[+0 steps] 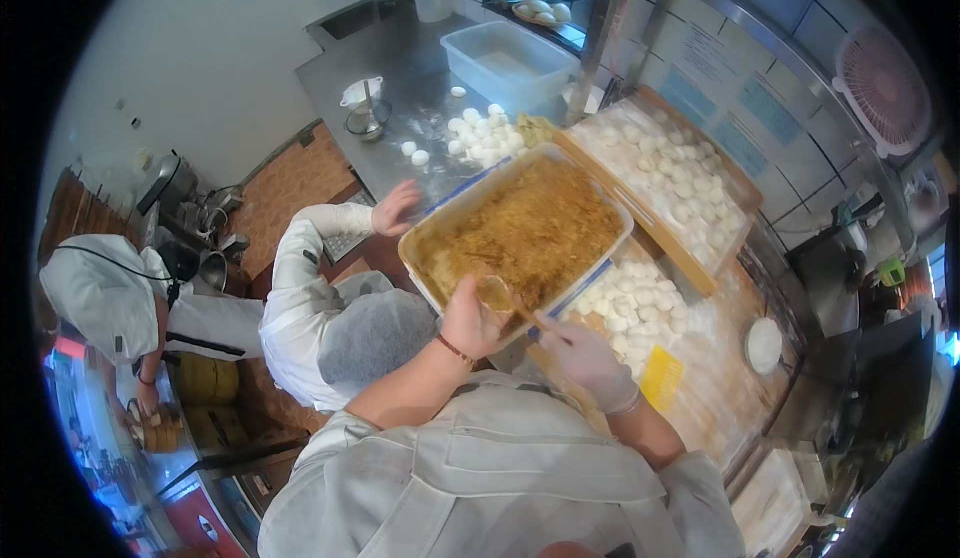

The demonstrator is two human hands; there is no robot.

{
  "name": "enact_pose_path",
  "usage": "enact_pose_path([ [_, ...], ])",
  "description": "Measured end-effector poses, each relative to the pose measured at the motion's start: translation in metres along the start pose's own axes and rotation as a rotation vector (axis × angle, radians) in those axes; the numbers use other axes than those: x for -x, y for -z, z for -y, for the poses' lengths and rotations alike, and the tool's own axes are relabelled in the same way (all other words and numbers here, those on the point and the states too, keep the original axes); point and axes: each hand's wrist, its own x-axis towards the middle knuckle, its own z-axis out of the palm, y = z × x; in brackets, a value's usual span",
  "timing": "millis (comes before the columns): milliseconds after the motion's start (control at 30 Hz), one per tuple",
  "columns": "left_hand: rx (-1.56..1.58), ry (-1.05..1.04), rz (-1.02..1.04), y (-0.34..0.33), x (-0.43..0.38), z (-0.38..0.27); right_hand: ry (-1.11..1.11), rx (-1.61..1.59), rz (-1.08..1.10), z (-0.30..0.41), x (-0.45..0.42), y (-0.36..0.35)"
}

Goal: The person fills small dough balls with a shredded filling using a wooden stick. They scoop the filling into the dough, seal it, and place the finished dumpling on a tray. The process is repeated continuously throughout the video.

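Note:
A large plastic tub of crumbly golden-brown filling lies right in front of me. Over its near edge, my left hand, bare with a beaded bracelet, holds a thin round dough wrapper. Brown filling seems to show inside the wrapper's pale rim. My right hand, in a clear glove, grips a flat wooden stick whose tip reaches towards the wrapper. Beside the tub and beyond my right hand, floured dough pieces are heaped on the wooden worktop. A yellow dough scraper rests near my right wrist.
A wooden tray of round dough pieces tilts against the tub's right side. White dough balls sit on the steel counter, near an empty-looking plastic bin. A co-worker in a hairnet is close on my left, one hand near the tub.

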Motion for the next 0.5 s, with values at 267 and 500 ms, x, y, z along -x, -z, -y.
enact_pose_path([
  [267, 0.015, 0.088, -0.047, -0.016, 0.007, -0.005, 0.104, 0.39, -0.065, -0.001, -0.001, -0.021],
  [500, -0.041, 0.076, -0.052, 0.031, -0.017, -0.011, -0.186, 0.076, 0.181, -0.007, -0.006, 0.018],
])
